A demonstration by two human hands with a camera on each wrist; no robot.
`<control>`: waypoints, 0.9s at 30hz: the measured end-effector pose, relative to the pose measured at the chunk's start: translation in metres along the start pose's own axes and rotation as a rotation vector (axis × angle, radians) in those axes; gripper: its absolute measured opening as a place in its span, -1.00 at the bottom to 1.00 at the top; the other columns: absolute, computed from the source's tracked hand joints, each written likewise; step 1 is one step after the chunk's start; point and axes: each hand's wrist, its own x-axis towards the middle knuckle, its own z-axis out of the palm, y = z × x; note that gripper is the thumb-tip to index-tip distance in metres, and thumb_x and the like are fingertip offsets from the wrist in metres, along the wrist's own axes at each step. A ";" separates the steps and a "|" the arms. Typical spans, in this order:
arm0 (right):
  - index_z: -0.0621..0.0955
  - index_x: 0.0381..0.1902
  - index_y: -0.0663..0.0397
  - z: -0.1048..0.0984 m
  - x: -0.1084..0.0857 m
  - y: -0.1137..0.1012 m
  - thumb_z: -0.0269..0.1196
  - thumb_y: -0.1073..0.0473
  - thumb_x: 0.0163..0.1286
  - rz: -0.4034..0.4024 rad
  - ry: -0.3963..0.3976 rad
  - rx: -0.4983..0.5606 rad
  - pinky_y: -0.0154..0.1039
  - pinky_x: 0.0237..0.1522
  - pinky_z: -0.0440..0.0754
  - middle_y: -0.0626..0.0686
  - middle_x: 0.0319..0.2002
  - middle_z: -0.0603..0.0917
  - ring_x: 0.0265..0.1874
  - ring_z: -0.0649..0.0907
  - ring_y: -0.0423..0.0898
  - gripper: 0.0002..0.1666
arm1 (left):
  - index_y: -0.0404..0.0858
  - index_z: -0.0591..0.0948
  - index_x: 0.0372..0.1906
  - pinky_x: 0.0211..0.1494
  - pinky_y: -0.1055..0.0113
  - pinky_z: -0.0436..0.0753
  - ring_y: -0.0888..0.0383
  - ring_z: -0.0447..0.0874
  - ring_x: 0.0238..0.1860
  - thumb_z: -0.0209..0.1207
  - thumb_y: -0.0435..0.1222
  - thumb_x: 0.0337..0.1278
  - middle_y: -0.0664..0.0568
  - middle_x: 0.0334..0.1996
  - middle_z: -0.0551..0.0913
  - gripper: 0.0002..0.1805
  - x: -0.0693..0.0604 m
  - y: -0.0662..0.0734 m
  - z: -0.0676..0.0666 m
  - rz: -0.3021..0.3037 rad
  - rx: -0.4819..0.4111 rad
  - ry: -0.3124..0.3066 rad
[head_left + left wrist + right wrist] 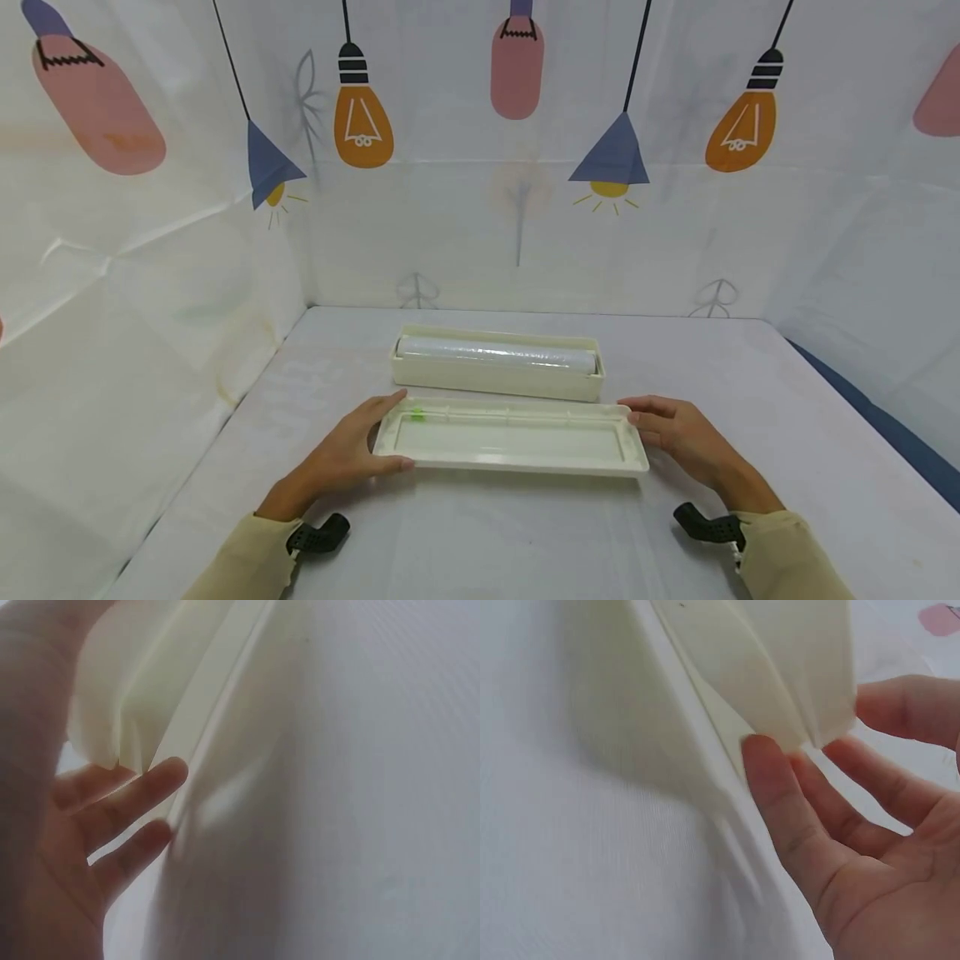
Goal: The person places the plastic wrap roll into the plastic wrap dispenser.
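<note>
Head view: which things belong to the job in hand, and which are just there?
Likely the job:
cream lid, held by the left hand and right hand
cream box behind it
plastic film roll in the box

Just there:
lamp-print wall sheet
white-covered table
black wrist-worn devices

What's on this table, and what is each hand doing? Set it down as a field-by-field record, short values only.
Left hand: grips the left end of the cream lid
Right hand: holds the lid's right end
Lid marking: green patch near its far left corner
Box: cream, open-topped, just beyond the lid
Box contents: shiny roll, lying lengthwise
Table: white
Backdrop: white, printed with lamps and bulbs
</note>
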 end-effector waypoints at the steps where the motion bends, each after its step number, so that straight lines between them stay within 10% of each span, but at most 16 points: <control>1: 0.40 0.35 0.44 0.001 0.000 0.000 0.23 0.04 0.49 0.000 0.010 0.015 -0.27 0.07 0.62 0.33 0.32 0.45 0.14 0.60 -0.11 -0.31 | -0.26 0.26 0.53 0.27 -0.16 0.43 -0.15 0.43 0.29 0.52 0.12 -0.13 -0.21 0.34 0.42 0.14 0.000 0.000 0.000 -0.011 -0.014 0.001; 13: 0.35 0.35 0.49 0.008 0.006 -0.011 0.23 -0.04 0.51 -0.074 0.173 0.094 -0.34 0.04 0.62 0.27 0.25 0.48 0.02 0.65 -0.25 -0.24 | -0.20 -0.14 0.63 0.36 -0.09 0.33 -0.17 0.15 0.47 0.45 -0.04 0.07 -0.10 0.59 -0.02 0.23 0.008 0.008 -0.006 -0.155 -0.389 -0.078; 27: 0.37 0.35 0.45 0.007 0.021 -0.034 0.26 -0.05 0.47 -0.144 0.317 0.170 -0.39 0.04 0.60 0.18 0.23 0.48 0.05 0.61 -0.26 -0.23 | -0.09 -0.03 0.63 0.05 0.37 0.59 -0.12 0.47 0.24 0.35 -0.29 0.25 -0.29 0.39 0.32 0.01 0.028 0.011 -0.025 -0.177 -0.665 -0.013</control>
